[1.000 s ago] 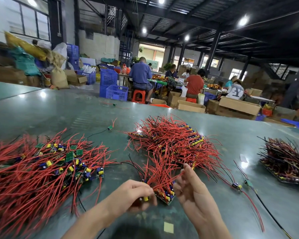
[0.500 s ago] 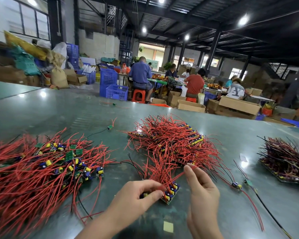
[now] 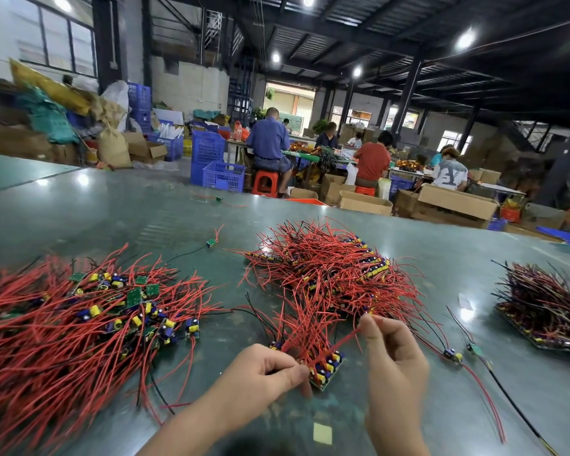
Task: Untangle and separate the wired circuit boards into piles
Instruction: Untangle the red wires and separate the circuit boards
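A small row of joined circuit boards with yellow and blue parts lies near the table's front, red wires rising from it. My left hand grips its left end. My right hand pinches one red wire that runs down to the boards. Behind them lies the tangled middle pile of red-wired boards. A big loose pile of boards with red wires spreads over the left. A darker stacked pile sits at the right.
Two loose boards with red and black leads lie right of my right hand. One stray board lies farther back on the green table. A yellow sticker is near the front edge. People work at tables beyond.
My right hand has risen and pulled the red wire taut up to the right. My left hand has slid in to hold the row of boards down.
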Demonstrator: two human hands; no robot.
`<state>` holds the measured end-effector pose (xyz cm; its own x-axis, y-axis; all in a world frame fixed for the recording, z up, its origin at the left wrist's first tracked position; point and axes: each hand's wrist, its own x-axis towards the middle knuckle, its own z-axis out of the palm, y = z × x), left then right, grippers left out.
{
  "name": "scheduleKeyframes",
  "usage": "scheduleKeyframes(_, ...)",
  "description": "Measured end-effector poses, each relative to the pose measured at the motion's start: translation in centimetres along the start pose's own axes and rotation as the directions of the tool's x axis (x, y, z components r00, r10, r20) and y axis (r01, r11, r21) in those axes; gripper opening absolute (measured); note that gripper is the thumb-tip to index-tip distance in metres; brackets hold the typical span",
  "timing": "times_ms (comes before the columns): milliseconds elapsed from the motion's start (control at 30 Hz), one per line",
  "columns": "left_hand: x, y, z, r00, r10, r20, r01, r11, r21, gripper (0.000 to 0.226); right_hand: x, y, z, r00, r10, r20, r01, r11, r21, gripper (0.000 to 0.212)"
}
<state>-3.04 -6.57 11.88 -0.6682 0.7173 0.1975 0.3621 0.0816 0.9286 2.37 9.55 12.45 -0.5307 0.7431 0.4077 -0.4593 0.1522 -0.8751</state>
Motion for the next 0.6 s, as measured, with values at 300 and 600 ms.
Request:
scheduleKeyframes(300,-0.05,-0.37,-0.54,0.998,0.068,0.016,-0.067,0.996,-0.059,0.038,0.84,0.37,0.4,0.809,0.547,0.213,-0.585,0.723,0.367,0.009)
scheduleKeyframes(600,0.31,-0.82,-0.68,0.995,0.065,-0.077,-0.071,0.994,-0.082,0.046,1.09,0.29,0.12,0.875,0.445,0.19,-0.483,0.796,0.364,0.008)
